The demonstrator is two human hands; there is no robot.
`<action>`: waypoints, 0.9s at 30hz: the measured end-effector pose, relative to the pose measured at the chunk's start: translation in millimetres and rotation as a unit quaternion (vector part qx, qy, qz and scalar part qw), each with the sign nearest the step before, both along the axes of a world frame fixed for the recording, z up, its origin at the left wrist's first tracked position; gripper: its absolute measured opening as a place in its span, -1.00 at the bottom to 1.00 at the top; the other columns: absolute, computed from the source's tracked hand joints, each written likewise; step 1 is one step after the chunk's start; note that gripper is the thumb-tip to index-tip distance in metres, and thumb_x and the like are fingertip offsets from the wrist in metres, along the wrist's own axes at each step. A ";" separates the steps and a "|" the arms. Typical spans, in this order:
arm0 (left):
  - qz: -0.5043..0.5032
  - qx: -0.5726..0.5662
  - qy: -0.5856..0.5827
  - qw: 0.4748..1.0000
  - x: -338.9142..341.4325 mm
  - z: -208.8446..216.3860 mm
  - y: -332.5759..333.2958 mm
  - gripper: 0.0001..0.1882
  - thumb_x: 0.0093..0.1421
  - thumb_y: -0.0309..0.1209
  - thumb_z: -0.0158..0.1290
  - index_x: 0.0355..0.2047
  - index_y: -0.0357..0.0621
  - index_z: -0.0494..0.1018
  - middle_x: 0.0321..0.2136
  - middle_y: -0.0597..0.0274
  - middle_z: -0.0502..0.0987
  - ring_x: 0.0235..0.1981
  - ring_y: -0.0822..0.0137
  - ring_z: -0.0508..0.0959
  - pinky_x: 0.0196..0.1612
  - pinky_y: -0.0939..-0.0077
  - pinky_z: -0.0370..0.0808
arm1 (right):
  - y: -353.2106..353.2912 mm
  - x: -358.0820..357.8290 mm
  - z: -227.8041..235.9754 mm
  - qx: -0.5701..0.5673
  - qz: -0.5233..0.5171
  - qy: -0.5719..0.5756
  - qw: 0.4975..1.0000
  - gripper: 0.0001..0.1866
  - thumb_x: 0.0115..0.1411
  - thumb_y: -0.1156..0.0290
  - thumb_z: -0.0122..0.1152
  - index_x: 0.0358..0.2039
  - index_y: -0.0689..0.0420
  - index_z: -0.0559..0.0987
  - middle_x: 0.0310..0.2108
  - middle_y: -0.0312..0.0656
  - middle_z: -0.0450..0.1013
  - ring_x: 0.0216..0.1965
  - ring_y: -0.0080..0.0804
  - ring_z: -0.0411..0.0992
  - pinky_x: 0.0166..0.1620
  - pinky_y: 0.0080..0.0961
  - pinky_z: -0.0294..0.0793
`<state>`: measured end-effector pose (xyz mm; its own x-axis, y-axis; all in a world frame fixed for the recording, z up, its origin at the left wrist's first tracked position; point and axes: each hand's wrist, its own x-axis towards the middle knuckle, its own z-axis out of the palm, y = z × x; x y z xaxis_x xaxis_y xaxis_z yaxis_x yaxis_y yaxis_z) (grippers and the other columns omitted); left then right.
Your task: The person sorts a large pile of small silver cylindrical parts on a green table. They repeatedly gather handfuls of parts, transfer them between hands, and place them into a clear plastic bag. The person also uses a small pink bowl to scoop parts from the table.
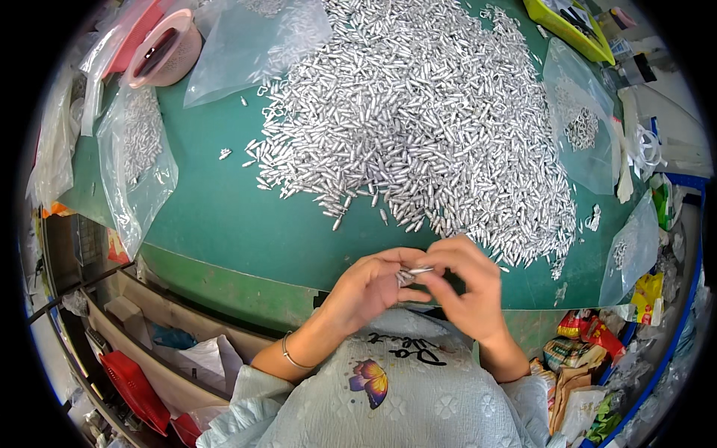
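A broad heap of small silver metal parts, slim and pointed, (pixel 418 119) covers much of the green tabletop (pixel 216 201). At its near edge, both of my hands meet in front of my body. My left hand (pixel 373 287) is cupped palm up, its fingers curled around several of the silver parts. Between the thumb and forefinger of my right hand (pixel 470 287), one pointed silver part (pixel 423 270) is pinched just above the left fingers. A thin bracelet (pixel 291 352) circles my left wrist.
Clear plastic bags with silver parts lie at the left (pixel 138 149) and right (pixel 586 127). A pink basket (pixel 168 52) stands far left, a yellow-green tray (pixel 571 30) far right. Below the table are an open drawer (pixel 179 328) and colourful packets (pixel 586 336).
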<state>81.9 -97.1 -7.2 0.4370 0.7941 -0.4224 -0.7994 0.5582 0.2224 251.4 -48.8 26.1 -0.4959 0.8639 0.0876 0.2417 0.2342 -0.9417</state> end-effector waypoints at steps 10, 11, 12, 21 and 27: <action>-0.011 -0.006 0.119 0.993 -2.7 7.2 -22.4 -0.67 0.36 -0.47 -0.19 0.03 -0.44 0.38 -0.09 -0.03 0.51 -0.05 0.25 0.52 0.07 0.37 0.45 | 21.0 -13.5 -28.4 0.256 -0.074 -0.308 0.913 -0.78 0.03 0.46 0.28 -0.29 0.19 0.51 -0.32 -0.22 0.37 -0.29 -0.23 0.29 -0.24 -0.32 0.20; -0.002 -0.005 0.152 0.988 -2.9 8.4 -23.6 -0.67 0.36 -0.47 -0.18 0.03 -0.44 0.37 -0.07 -0.04 0.51 -0.04 0.24 0.52 0.08 0.37 0.44 | 20.9 -13.4 -27.4 0.262 -0.066 -0.319 0.909 -0.80 0.03 0.47 0.27 -0.30 0.19 0.51 -0.33 -0.22 0.37 -0.29 -0.24 0.29 -0.24 -0.32 0.19; 0.013 -0.002 0.163 0.987 -3.2 9.4 -23.2 -0.67 0.35 -0.47 -0.17 0.04 -0.45 0.37 -0.06 -0.07 0.50 -0.03 0.23 0.52 0.09 0.37 0.45 | 20.4 -14.3 -25.6 0.261 -0.078 -0.318 0.908 -0.84 0.01 0.52 0.29 -0.37 0.15 0.50 -0.32 -0.21 0.39 -0.28 -0.24 0.31 -0.24 -0.35 0.17; 0.046 0.092 0.360 0.927 -7.7 8.4 -21.7 -0.74 0.32 -0.51 -0.08 -0.03 -0.37 0.42 -0.35 0.21 0.52 -0.46 0.47 0.44 -0.38 0.59 0.39 | 5.2 -5.8 -26.8 0.237 -0.054 -0.269 0.932 -0.73 0.02 0.47 0.29 -0.22 0.19 0.53 -0.25 -0.21 0.38 -0.24 -0.24 0.29 -0.21 -0.33 0.20; 0.014 0.346 0.756 0.556 -1.6 -0.1 8.3 -0.63 0.10 -0.42 0.20 -0.06 -0.15 0.45 -0.50 0.15 0.46 -0.64 0.27 0.42 -0.55 0.42 0.34 | 2.9 -7.1 -21.5 0.227 -0.058 -0.313 0.921 -0.67 0.00 0.50 0.29 -0.16 0.21 0.53 -0.16 -0.17 0.37 -0.19 -0.18 0.31 -0.16 -0.32 0.24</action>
<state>80.3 -88.8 -7.3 -0.0180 0.9926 0.1203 0.5864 -0.0870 0.8053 244.3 -46.0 4.6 -0.4781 0.8594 0.1815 0.7516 0.5072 -0.4218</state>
